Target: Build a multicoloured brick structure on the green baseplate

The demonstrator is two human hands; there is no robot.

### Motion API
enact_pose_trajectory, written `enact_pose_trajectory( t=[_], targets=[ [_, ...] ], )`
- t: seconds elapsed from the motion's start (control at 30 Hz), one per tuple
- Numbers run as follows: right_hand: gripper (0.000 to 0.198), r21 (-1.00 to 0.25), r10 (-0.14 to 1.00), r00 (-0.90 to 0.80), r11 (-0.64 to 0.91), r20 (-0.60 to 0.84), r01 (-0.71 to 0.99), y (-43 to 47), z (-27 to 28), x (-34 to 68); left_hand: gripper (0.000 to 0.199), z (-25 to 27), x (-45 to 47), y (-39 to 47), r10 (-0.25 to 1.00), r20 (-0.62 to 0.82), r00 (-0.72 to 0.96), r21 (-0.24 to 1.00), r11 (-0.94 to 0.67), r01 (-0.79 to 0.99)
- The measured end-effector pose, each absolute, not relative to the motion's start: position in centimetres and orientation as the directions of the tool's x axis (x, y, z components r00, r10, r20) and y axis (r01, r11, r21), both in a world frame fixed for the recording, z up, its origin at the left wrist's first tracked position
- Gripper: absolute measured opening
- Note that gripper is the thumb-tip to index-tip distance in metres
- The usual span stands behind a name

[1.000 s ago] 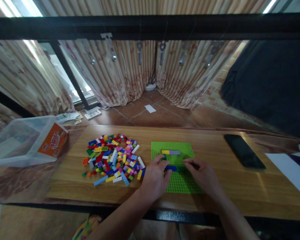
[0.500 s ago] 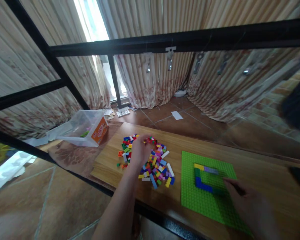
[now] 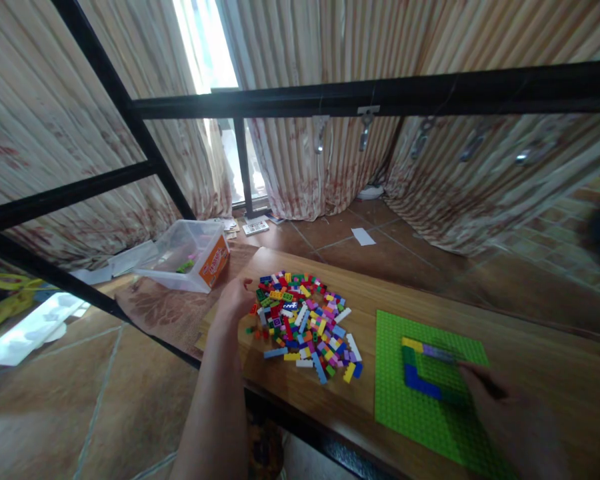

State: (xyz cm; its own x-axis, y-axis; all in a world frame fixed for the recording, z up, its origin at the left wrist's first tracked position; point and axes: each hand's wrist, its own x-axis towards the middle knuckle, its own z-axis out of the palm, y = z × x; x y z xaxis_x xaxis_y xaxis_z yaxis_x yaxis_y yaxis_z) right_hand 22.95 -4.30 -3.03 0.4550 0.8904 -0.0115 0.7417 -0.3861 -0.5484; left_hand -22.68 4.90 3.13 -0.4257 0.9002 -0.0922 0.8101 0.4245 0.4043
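My left hand (image 3: pixel 234 299) is at the left edge of a heap of loose toy building bricks (image 3: pixel 300 323) on the wooden table. Its fingers are loosely bent and apart, with no brick visible in them; part of the hand hides the rest. Over the right part of a green baseplate (image 3: pixel 390 400) is my right hand (image 3: pixel 500 407), smeared, its fingertips close to a purple brick (image 3: pixel 437 353). Whether those fingers hold anything is unclear. On the baseplate, a yellow brick (image 3: pixel 413 344), a dark green brick (image 3: pixel 409 357) and blue bricks (image 3: pixel 421 385) join the purple one in an angular outline.
A clear plastic box (image 3: pixel 180 257) with an orange label stands beyond the table's left end, a few pieces inside. A black metal rail (image 3: pixel 330 100) crosses above the far side, with small clips hanging from it. Curtains and a tiled floor lie behind.
My left hand has moved left from the middle of the brick heap to its left edge, uncovering more bricks. My right hand stays by the baseplate. The whole view has shifted slightly.
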Motion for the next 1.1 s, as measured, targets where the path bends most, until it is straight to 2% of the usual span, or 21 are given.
enact_pose_trajectory(
  t=[0.27, 0.4, 0.53, 0.6, 0.7, 0.73, 0.8, 0.9, 1.0, 1.1],
  targets=[
    [0.046, -0.524, 0.892, 0.452, -0.391, -0.014, 0.756, -4.2, -2.6, 22.1, 0.045, 3.1, -21.9, 5.3, 0.936, -0.164, -0.313, 0.354, 0.352, 0.867],
    [0.044, -0.526, 0.904, 0.428, -0.358, 0.012, 0.771, -4.2, -2.2, 22.0, 0.036, 3.2, -21.7, 5.2, 0.934, -0.145, -0.327, 0.325, 0.357, 0.876],
    [0.043, -0.583, 0.886, 0.459, -0.337, 0.069, 0.739, -4.5, -1.5, 21.6, 0.028, 3.7, -22.5, 4.9, 0.928, -0.094, -0.36, 0.318, 0.37, 0.873],
    [0.041, -0.644, 0.87, 0.474, -0.287, 0.134, 0.709, -4.6, -1.1, 21.3, 0.034, 4.0, -22.6, 5.1, 0.916, 0.04, -0.4, 0.431, 0.345, 0.834],
    [0.04, -0.742, 0.833, 0.52, -0.226, 0.189, 0.631, -4.6, -0.5, 20.8, 0.044, 4.4, -20.3, 5.5, 0.901, 0.228, -0.37, 0.711, 0.105, 0.696],
    [0.039, -0.774, 0.827, 0.523, -0.19, 0.205, 0.604, -4.6, -0.4, 20.6, 0.045, 4.5, -18.7, 5.4, 0.908, 0.277, -0.313, 0.774, -0.019, 0.632],
    [0.039, -0.823, 0.821, 0.528, -0.14, 0.215, 0.551, -4.5, -0.2, 20.1, 0.041, 4.5, -14.5, 4.7, 0.922, 0.357, -0.149, 0.825, -0.236, 0.514],
    [0.037, -0.88, 0.85, 0.49, -0.07, 0.194, 0.47, -4.6, 0.2, 18.9, 0.031, 4.1, -7.5, 2.2, 0.897, 0.42, 0.138, 0.793, -0.436, 0.425],
    [0.035, -0.949, 0.909, 0.401, -0.02, 0.114, 0.315, -4.6, 0.7, 17.6, 0.035, 3.2, -2.6, -0.1, 0.843, 0.389, 0.372, 0.765, -0.52, 0.379],
    [0.034, -0.99, 0.961, 0.274, -0.004, 0.034, 0.138, -4.5, 1.1, 16.5, 0.036, 2.2, -0.5, -1.2, 0.853, 0.333, 0.401, 0.799, -0.481, 0.36]
  ],
)
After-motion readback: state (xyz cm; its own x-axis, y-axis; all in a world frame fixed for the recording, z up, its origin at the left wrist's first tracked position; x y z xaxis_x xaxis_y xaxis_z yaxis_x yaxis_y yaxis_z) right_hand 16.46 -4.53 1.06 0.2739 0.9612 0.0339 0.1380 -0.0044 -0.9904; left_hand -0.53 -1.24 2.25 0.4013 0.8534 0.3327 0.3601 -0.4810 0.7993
